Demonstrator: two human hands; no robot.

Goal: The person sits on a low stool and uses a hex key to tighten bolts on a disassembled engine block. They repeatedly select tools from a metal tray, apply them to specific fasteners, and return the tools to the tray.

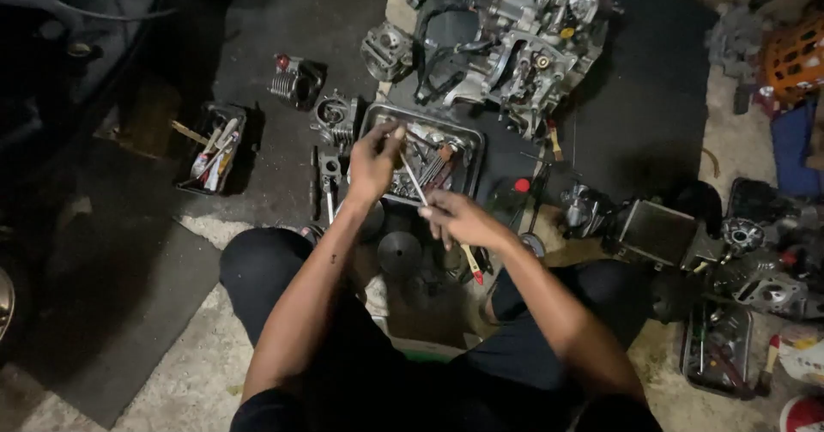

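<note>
Centre frame: left hand [371, 162] and right hand [459, 217] each clamp an end of a thin rod [413, 179] over the metal parts tray [470, 153]. Judged step: selecting parts; next needs a steady lift clear.

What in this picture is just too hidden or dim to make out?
- Head view: what the left hand pinches, hidden by its fingers.
- Head view: small parts in the metal tray, too small and dim.
- Head view: end of the thin rod, covered by the right hand.
- Head view: engine block, cut off by the top edge.
</note>
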